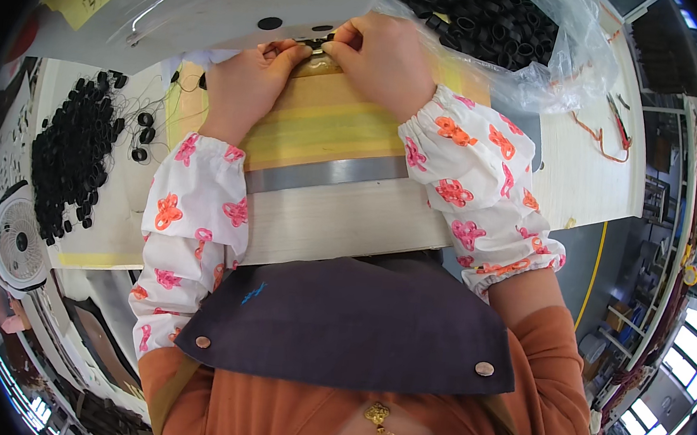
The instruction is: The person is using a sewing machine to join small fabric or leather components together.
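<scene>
At a grey-white machine (209, 15), my left hand (248, 84) and my right hand (387, 63) pinch a small black piece (315, 44) between them, beside a small metal part under the machine's front. My fingertips partly hide the piece and that part. Yellow-taped work surface (315, 123) lies beneath my hands, with a metal strip (328, 171) along its near side. Just left of my left hand, thin threads trail among loose black pieces (143, 136). An open plastic bag of black ring-like pieces (489, 27) sits beyond my right hand.
A heap of black pieces (73, 144) covers part of the left table. A white fan (16, 240) and a partly visible person (4, 312) are at far left. Snips with orange cord (617, 129) lie at the table's right. Shelving (640, 301) stands beside the floor on the right.
</scene>
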The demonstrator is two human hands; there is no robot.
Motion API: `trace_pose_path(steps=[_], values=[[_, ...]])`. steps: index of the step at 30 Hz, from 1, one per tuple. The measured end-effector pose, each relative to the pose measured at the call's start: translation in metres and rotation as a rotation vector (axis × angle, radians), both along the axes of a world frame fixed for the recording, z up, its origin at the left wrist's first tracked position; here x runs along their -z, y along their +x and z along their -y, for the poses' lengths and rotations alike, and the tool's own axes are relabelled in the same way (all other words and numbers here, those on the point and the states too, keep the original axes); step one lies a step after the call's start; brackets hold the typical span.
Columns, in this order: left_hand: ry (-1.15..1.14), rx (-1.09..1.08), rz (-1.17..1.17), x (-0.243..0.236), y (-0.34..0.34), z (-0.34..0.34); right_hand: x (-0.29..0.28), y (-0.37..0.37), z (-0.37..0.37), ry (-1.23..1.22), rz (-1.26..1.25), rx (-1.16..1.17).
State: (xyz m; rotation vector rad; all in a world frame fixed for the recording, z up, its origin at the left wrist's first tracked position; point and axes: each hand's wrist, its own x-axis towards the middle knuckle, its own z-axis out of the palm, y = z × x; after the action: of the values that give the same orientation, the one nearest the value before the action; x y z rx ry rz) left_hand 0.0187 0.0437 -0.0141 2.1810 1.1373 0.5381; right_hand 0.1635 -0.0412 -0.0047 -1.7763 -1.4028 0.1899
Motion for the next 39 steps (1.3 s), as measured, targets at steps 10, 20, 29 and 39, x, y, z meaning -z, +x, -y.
trace_pose_path(steps=[10, 20, 29, 39], values=[[0.027, 0.029, -0.020, -0.011, 0.001, 0.004, 0.006, 0.001, 0.000, 0.057, 0.002, -0.006], [0.204, 0.129, 0.196, -0.002, -0.015, 0.041, 0.005, -0.006, 0.007, 0.012, -0.122, -0.031], [0.002, 0.328, 0.271, -0.012, -0.032, 0.059, -0.003, -0.009, 0.025, -0.159, -0.483, -0.201], [-0.113, 0.357, 0.202, -0.012, -0.013, 0.029, -0.033, -0.036, 0.081, -0.193, -0.390, -0.457]])
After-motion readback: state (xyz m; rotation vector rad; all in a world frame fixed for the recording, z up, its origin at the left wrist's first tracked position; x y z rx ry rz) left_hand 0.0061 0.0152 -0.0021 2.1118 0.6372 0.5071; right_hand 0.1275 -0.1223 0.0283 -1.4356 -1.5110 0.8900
